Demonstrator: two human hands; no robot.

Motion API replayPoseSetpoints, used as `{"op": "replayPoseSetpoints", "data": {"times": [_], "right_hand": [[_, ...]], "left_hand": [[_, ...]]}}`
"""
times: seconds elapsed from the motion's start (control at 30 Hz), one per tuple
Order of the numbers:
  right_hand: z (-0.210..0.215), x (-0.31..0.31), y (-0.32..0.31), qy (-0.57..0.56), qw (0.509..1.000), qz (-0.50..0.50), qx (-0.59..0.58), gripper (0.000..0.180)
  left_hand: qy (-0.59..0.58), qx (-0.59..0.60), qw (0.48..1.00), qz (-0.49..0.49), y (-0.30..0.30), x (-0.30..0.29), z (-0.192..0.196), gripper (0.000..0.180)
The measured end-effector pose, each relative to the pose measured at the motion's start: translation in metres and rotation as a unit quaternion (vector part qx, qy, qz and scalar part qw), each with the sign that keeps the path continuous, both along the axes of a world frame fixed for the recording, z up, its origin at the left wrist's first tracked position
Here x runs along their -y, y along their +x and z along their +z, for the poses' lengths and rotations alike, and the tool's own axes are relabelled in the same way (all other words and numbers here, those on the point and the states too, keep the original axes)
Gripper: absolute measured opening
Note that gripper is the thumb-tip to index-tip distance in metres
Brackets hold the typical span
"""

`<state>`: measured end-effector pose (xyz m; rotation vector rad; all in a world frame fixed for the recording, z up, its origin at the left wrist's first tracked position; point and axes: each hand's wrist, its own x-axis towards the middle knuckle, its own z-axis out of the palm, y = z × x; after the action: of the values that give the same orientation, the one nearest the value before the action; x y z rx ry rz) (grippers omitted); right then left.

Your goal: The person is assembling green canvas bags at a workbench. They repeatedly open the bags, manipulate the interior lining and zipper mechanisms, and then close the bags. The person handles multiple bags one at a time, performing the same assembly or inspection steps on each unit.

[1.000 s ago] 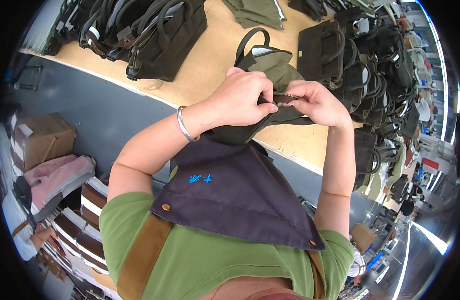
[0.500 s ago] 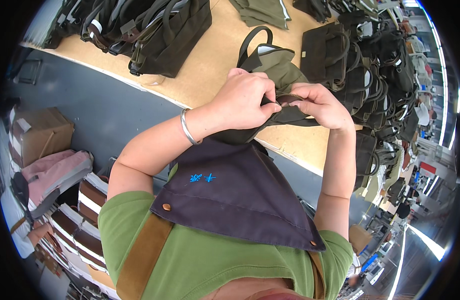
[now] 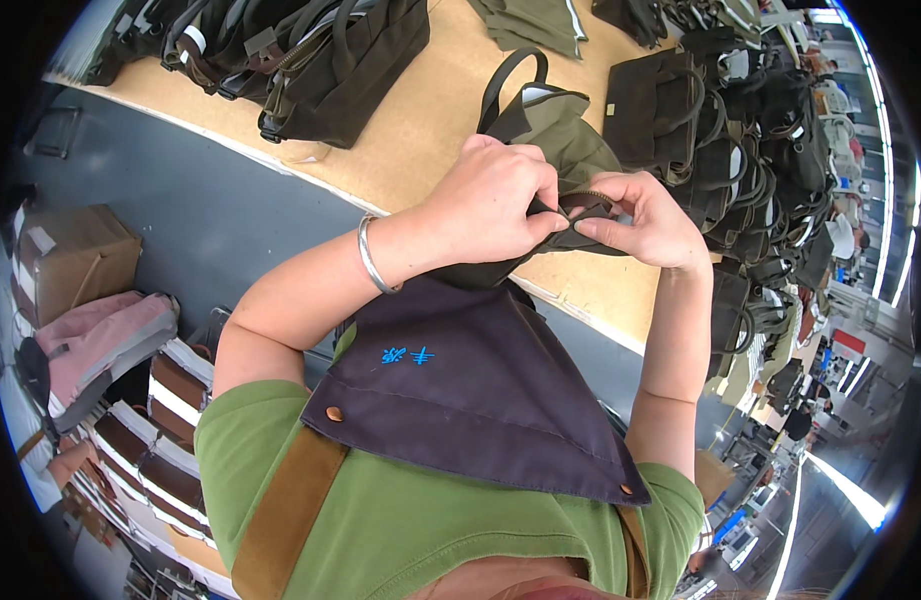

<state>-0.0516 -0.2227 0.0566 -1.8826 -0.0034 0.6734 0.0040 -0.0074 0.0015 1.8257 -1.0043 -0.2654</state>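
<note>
**Olive bag held at its zipper over the workbench**

Olive bag sits at the near edge of the plywood workbench, its dark handle arching up behind it and its lower part drawn toward the person's chest, where both hands meet on it.

Left of the bag, on the far part of the bench, a row of dark tote bags lies on its side. Below the bench on that side, a cardboard box stands by the grey bench front, with a pink backpack just beneath it and a stack of brown and white striped items nearer the person.

The left hand, with a silver bangle on its wrist, is curled tight over the bag's top edge, fingers pinching the fabric beside the zipper. The right hand faces it, thumb and forefinger closed on the same zipper strip, so the two hands touch.

Right of the bag, black handbags stand packed close together in a long line along the bench. Beneath the hands hangs the person's dark apron bib over a green shirt.
</note>
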Motion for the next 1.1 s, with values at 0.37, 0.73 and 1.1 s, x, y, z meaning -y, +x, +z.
{"op": "replayPoseSetpoints", "data": {"times": [0.37,0.73,1.1], "right_hand": [[-0.003,-0.008,-0.002,-0.013,1.0,-0.009,0.019,0.01],[0.005,-0.018,-0.003,-0.073,0.997,-0.024,0.017,0.016],[0.004,-0.031,-0.022,-0.17,0.959,-0.13,0.188,0.038]], "left_hand": [[0.022,-0.09,0.993,-0.067,0.013,-0.011,0.01,0.02],[-0.003,-0.003,0.998,-0.068,0.007,-0.012,0.002,0.016],[0.085,-0.095,0.97,-0.207,0.052,0.01,0.013,0.024]]}}
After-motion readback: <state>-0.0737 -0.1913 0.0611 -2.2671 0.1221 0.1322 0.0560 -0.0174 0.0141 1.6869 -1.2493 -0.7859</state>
